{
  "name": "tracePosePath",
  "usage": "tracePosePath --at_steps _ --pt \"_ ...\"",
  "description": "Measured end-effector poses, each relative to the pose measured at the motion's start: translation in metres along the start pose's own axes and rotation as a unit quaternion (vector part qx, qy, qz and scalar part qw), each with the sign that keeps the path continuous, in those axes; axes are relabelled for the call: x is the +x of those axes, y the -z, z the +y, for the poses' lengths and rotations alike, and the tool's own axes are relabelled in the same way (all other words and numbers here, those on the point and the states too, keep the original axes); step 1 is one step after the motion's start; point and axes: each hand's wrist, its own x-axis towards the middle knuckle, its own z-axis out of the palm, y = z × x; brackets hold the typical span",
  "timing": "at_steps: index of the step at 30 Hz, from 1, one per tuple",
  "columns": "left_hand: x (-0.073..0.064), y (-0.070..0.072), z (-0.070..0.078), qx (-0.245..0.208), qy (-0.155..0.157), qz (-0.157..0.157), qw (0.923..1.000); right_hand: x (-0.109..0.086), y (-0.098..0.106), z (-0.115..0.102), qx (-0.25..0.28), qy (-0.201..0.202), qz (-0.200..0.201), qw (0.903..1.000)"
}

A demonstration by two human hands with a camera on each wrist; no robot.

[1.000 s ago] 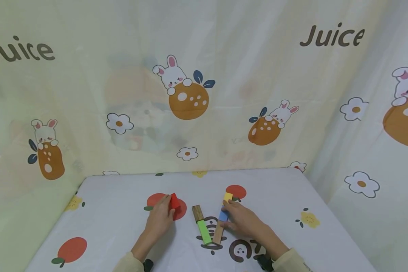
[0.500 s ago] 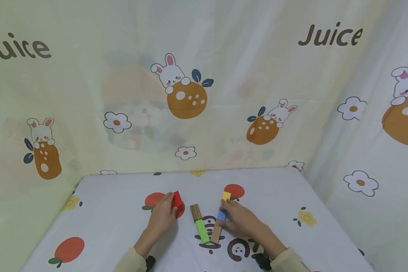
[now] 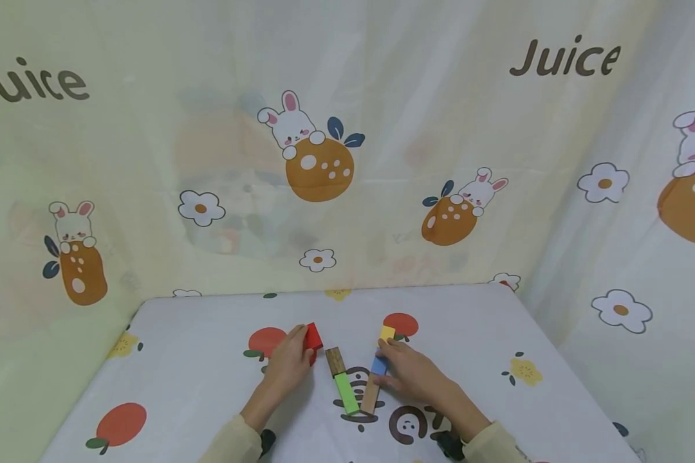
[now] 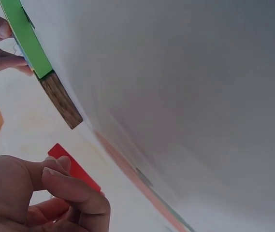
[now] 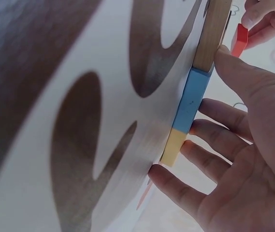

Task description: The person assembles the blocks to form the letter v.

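Observation:
Pinched between the thumb and fingers of my left hand [image 3: 287, 365] is a red block [image 3: 315, 336], held beside the far end of a dark wooden block [image 3: 334, 361]. That block and a green block [image 3: 346, 393] lie end to end. On the right, a yellow block [image 3: 387, 332], a blue block [image 3: 379, 365] and a light wooden block [image 3: 370, 395] form another row, and the two rows almost meet at their near ends. My right hand [image 3: 417, 373] rests along this second row. In the right wrist view its extended fingers [image 5: 217, 135] touch the row's side, with the thumb near the light wooden block.
The white tablecloth [image 3: 469, 334] has printed fruit and dark lettering around the blocks. A hanging cloth [image 3: 382, 193] with rabbits and oranges stands behind the table and on both sides.
My left hand has moved right with the red block, toward the dark wooden block, and the red block has turned somewhat. The right hand and both rows stay put.

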Motion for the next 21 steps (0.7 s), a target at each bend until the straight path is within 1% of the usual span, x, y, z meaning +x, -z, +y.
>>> tracePosePath --at_steps 5,8,18,21 --pt "0.004 -0.005 0.002 0.003 0.004 -0.005 1.0 0.0 0.001 0.0 0.004 -0.007 -0.003 1.0" --pt "0.006 -0.007 0.002 0.002 0.003 -0.007 1.0 0.0 0.001 0.0 0.006 -0.004 -0.003 1.0" --pt "0.013 -0.012 0.002 -0.017 0.007 -0.021 0.9996 0.001 0.0 0.0 0.003 -0.007 -0.005 1.0" --pt "0.014 -0.013 0.002 -0.024 -0.008 -0.017 0.9995 0.0 0.001 -0.001 0.003 -0.008 -0.003 1.0"
